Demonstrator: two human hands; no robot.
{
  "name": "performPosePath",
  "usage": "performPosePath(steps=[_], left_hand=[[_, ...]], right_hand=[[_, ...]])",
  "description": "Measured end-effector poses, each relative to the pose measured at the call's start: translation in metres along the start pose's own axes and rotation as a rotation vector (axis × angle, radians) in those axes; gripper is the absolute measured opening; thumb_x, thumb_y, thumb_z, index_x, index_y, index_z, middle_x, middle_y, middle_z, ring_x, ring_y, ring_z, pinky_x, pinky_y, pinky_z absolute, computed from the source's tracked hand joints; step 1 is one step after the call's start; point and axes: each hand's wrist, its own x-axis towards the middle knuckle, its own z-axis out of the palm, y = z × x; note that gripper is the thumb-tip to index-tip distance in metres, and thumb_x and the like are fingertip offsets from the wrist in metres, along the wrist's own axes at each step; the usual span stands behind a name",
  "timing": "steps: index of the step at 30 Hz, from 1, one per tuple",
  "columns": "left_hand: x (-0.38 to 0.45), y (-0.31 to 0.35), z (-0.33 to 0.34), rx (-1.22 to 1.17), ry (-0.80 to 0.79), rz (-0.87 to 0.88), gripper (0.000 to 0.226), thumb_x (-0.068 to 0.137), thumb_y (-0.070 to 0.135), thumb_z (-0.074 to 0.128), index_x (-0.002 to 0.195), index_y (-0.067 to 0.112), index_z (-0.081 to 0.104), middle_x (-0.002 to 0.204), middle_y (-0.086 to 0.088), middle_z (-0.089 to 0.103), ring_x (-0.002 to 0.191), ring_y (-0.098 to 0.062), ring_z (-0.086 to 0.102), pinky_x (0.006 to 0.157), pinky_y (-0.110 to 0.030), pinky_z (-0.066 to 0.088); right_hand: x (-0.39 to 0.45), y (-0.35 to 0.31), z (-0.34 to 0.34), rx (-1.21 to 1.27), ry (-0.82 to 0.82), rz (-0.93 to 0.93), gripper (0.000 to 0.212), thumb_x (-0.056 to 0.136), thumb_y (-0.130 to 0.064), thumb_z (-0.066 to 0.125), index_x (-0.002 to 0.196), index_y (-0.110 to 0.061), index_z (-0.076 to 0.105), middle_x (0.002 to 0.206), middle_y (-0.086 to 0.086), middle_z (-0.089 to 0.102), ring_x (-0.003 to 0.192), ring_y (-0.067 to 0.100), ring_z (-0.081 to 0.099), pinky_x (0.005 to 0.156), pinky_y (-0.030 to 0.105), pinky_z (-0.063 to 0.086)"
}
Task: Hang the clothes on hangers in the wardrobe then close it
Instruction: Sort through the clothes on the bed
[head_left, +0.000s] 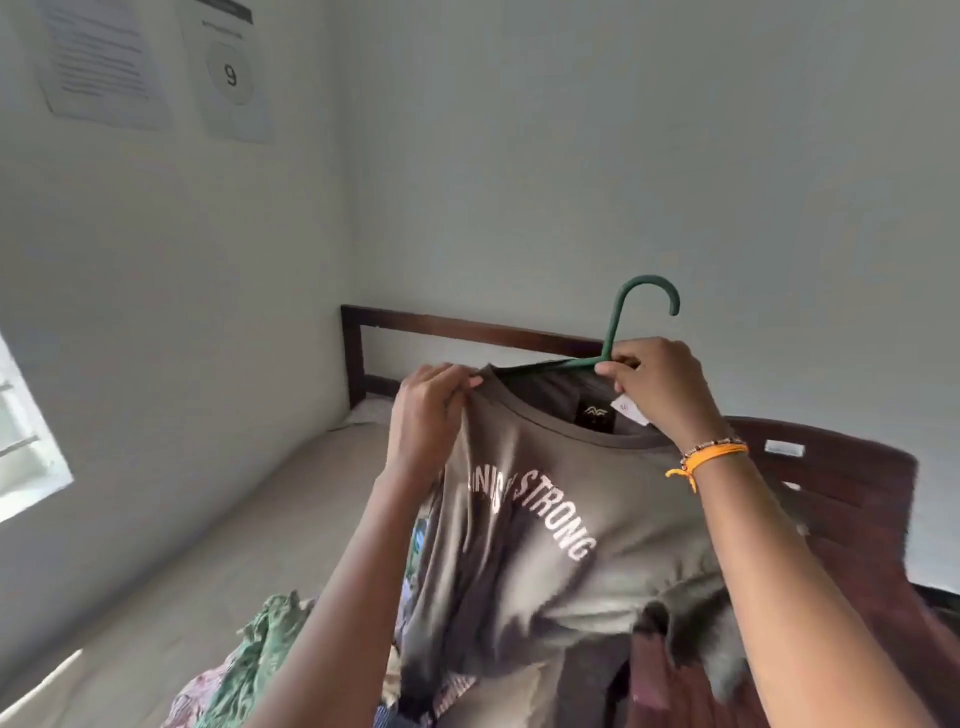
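Centre of frame: an olive-grey T-shirt (545, 519) with white arched lettering is held up in the air, its collar at mid-height. Left hand (428, 415) pinches the collar's left edge, fingers curled tight on the fabric. Right hand (660, 387) grips the neck of a green hanger (631, 322), fingers curled round it where hook meets arms, right at the collar; a white tag (628, 408) shows just under this hand. Hanger's hook stands above the shirt, its left arm inside the neck opening; right arm hidden. Orange bracelet (709, 457) on the right wrist. Lower left of frame: a heap of patterned clothes (249, 660) lying on a bed (234, 519) with a dark wooden headboard (467, 330) behind. Right edge: dark wooden chair (852, 499). Upper left: two paper sheets (150, 67) on the wall, one marked 9. Wardrobe not in view.
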Motion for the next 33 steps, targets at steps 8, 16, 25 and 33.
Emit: performPosePath(steps=[8, 16, 25, 33], left_hand=[[-0.052, 0.128, 0.062, -0.334, -0.277, -0.15, 0.014, 0.09, 0.022, 0.061, 0.096, 0.019, 0.073, 0.08, 0.014, 0.06, 0.067, 0.001, 0.055, 0.067, -0.018, 0.042], [-0.167, 0.328, 0.092, -0.97, -1.076, -0.332, 0.026, 0.098, 0.001, 0.043, 0.116, 0.001, 0.062, 0.078, 0.0, 0.064, 0.053, 0.002, 0.056, 0.061, -0.013, 0.049], [-0.3, 0.533, 0.08, -1.109, -1.447, 0.0, 0.007, 0.085, 0.004, 0.066, 0.091, 0.001, 0.065, 0.071, 0.004, 0.057, 0.057, 0.004, 0.051, 0.063, -0.014, 0.042], [-0.407, 0.701, 0.068, -1.116, -1.781, 0.219, 0.028, 0.076, 0.004, 0.058, 0.055, 0.016, 0.045, 0.047, 0.007, 0.04, 0.044, -0.004, 0.033, 0.049, -0.026, 0.025]], right_hand=[[-0.101, 0.053, -0.118, 0.058, 0.038, 0.228, 0.026, 0.084, -0.02, 0.066, 0.064, -0.006, 0.061, 0.06, 0.003, 0.066, 0.055, 0.008, 0.055, 0.06, 0.026, 0.04], [-0.277, 0.071, -0.24, 0.477, 0.27, 0.604, 0.022, 0.092, 0.006, 0.047, 0.091, -0.014, 0.055, 0.076, 0.005, 0.066, 0.046, 0.002, 0.043, 0.046, 0.01, 0.035], [-0.454, 0.084, -0.354, 0.609, 0.612, 0.874, 0.03, 0.089, 0.012, 0.033, 0.097, -0.015, 0.043, 0.092, 0.016, 0.068, 0.064, 0.013, 0.047, 0.053, 0.016, 0.039], [-0.612, 0.104, -0.466, 0.414, 0.962, 1.05, 0.018, 0.092, 0.001, 0.047, 0.095, -0.014, 0.055, 0.106, 0.015, 0.065, 0.087, 0.023, 0.064, 0.079, 0.029, 0.051]])
